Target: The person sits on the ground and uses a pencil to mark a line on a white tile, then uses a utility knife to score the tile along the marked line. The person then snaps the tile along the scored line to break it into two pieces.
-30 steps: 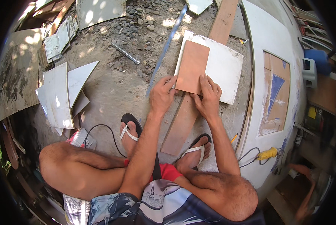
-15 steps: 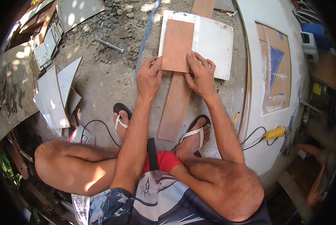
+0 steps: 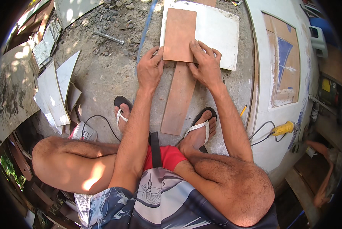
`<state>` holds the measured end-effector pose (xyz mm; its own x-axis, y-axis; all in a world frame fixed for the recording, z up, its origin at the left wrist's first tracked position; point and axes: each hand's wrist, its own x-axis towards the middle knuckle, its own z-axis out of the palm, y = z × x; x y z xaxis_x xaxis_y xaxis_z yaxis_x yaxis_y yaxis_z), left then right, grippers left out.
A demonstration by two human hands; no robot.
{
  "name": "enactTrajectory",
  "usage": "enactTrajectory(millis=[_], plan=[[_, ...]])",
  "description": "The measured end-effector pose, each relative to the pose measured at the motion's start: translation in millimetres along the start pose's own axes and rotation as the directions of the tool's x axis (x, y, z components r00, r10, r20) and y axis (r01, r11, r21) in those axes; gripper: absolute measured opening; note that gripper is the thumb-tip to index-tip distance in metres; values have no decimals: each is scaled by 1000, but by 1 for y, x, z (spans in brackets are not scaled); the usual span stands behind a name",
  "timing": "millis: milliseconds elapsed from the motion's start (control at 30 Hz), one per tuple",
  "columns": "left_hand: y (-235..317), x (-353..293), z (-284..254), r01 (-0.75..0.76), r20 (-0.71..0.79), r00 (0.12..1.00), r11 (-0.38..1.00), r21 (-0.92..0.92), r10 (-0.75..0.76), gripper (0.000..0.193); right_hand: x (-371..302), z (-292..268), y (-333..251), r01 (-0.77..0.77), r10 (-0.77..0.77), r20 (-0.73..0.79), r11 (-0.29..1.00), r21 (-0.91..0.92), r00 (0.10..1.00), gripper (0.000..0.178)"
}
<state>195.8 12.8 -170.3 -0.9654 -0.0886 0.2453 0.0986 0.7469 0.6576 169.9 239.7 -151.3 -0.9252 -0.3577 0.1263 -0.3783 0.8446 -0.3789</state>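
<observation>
Plank (image 3: 178,99): runs toward twelve o'clock.
Left hand (image 3: 150,68): grip pinching the brown panel's (image 3: 179,35) seven o'clock corner.
Right hand (image 3: 206,65): grip pinching its five o'clock corner.
Brown panel: twelve o'clock, over the white board (image 3: 216,36).
Panel step: seemingly steadying it; next move likely calls for even pressure.

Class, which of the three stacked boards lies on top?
The small rectangular brown panel: it lies over the white board, while the long plank runs beneath.

A metal bar (image 3: 109,37) lies among gravel (image 3: 115,17), a yellow corded tool (image 3: 282,128) at right.
</observation>
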Motion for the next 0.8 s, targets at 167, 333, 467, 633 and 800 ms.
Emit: enactTrajectory(millis=[167, 333, 467, 633, 800], plan=[[3, 0, -1, 58, 26, 998, 998, -39, -57, 46, 0, 1, -1, 0, 0, 10, 1000, -10, 1000, 70], [1, -1, 0, 88, 41, 996, 993, -84, -85, 48, 0, -2, 1, 18, -17, 31, 1000, -14, 999, 69], [0, -2, 0, 89, 47, 995, 993, -78, -85, 51, -1, -2, 0, 19, -18, 26, 1000, -23, 999, 69], [-3, -1, -2, 39, 44, 998, 998, -54, -37, 56, -1, -2, 1, 19, -18, 35, 999, -34, 999, 70], [-1, -1, -4, 97, 93, 992, 990, -107, -87, 56, -1, -2, 1, 15, -14, 40, 1000, -26, 999, 72]])
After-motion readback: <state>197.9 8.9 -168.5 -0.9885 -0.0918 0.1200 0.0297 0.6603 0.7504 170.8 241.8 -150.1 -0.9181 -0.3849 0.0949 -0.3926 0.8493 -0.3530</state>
